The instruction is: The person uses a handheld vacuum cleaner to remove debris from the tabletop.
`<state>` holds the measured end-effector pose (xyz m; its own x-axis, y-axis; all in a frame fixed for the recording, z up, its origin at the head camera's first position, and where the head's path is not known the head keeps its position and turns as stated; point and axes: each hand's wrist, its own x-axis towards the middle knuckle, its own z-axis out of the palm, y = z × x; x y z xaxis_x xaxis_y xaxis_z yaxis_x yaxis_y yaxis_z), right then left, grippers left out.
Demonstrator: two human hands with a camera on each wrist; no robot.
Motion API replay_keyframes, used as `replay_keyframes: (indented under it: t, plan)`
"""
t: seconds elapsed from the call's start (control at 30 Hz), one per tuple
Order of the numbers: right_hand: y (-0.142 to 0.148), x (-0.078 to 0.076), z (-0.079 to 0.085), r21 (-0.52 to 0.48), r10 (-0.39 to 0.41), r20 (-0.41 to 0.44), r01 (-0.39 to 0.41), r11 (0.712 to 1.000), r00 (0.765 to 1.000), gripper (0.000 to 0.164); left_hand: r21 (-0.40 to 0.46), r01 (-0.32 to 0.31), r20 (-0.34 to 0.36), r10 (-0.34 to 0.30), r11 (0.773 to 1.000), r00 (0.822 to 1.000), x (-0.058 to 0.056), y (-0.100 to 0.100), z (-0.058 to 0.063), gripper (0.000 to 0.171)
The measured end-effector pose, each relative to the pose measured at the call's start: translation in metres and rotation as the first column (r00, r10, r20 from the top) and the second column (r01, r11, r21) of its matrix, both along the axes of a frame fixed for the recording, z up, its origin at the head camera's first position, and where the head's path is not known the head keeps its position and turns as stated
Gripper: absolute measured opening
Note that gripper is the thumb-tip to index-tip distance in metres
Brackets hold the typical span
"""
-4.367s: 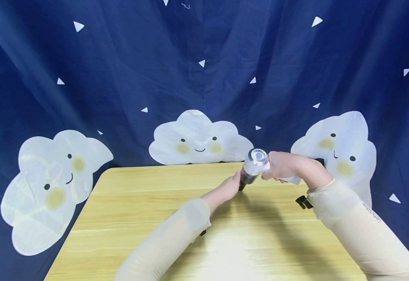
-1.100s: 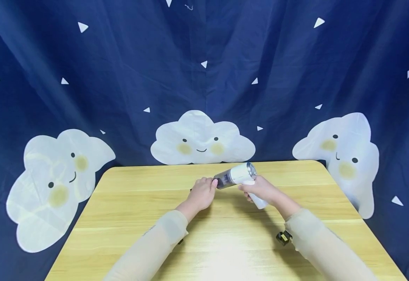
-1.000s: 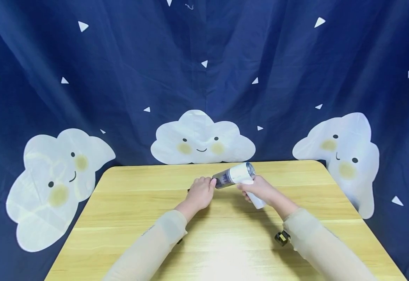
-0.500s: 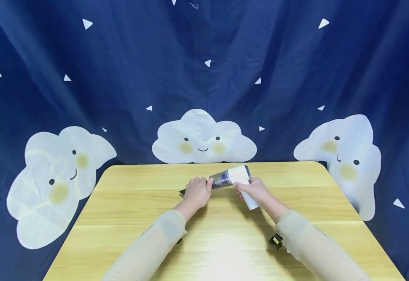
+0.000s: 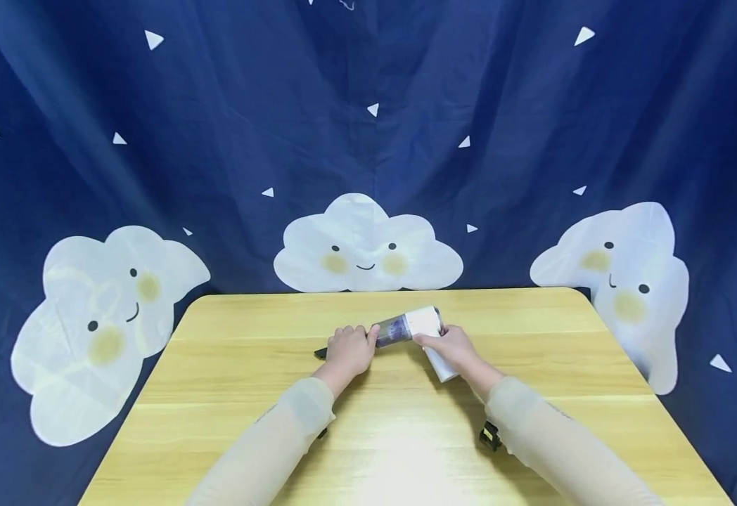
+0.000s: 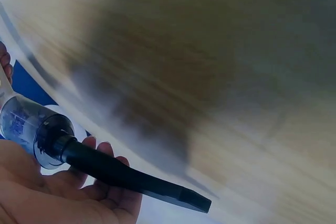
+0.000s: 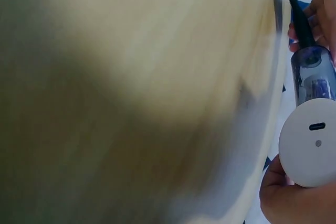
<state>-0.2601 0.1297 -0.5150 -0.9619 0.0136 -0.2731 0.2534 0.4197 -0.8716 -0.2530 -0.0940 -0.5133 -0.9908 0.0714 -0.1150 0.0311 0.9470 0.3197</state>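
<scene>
A white handheld vacuum cleaner (image 5: 424, 322) with a see-through dust cup (image 5: 394, 330) is held close over the back part of the table, its long axis running sideways. My right hand (image 5: 453, 346) grips its white handle (image 5: 441, 367); the round handle base (image 7: 307, 148) with a charging port faces the right wrist camera. Around the black flat nozzle (image 6: 123, 174) at the other end curl the fingers of my left hand (image 5: 349, 349). The nozzle's tip (image 5: 321, 353) pokes out to the left of that hand. In the head view the left hand covers the nozzle's middle.
The wooden table (image 5: 248, 400) lies under both hands, its far edge close behind the vacuum. A dark blue curtain (image 5: 229, 126) with white cloud faces hangs behind it. Black wrist camera mounts (image 5: 490, 436) hang below the sleeves.
The vacuum, earlier tipped nozzle-down farther right, has turned sideways and drifted left and nearer. More nozzle shows past the left hand, which has shifted from the dust cup's lower end onto the nozzle.
</scene>
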Motion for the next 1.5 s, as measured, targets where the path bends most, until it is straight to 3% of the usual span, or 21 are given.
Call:
replay_keyframes:
  t: [0.53, 0.73, 0.97, 1.3, 1.5]
  plan:
    - [-0.004, 0.002, -0.017, 0.154, -0.018, -0.027, 0.022, 0.988, 0.999, 0.058, 0.021, -0.067, -0.014, 0.067, 0.998, 0.998, -0.002, -0.007, -0.012, 0.073]
    - [-0.006, 0.001, -0.016, 0.244, 0.032, -0.047, -0.019, 0.970, 0.998, 0.057, -0.011, -0.072, -0.010, 0.072, 0.997, 0.997, -0.003, -0.011, -0.015, 0.078]
    - [-0.010, -0.001, -0.012, 0.348, 0.065, -0.014, -0.056, 0.936, 0.998, 0.058, -0.003, -0.075, -0.001, 0.075, 0.997, 0.997, -0.003, -0.013, -0.016, 0.080]
    - [-0.009, -0.004, -0.010, 0.355, 0.093, 0.000, -0.087, 0.931, 0.996, 0.058, 0.050, -0.068, 0.016, 0.067, 0.996, 0.998, -0.001, -0.014, -0.009, 0.074]
    - [-0.003, -0.005, -0.007, 0.365, 0.122, 0.004, -0.115, 0.924, 0.993, 0.057, 0.112, -0.057, -0.039, 0.062, 0.992, 0.997, -0.004, -0.016, -0.010, 0.059]
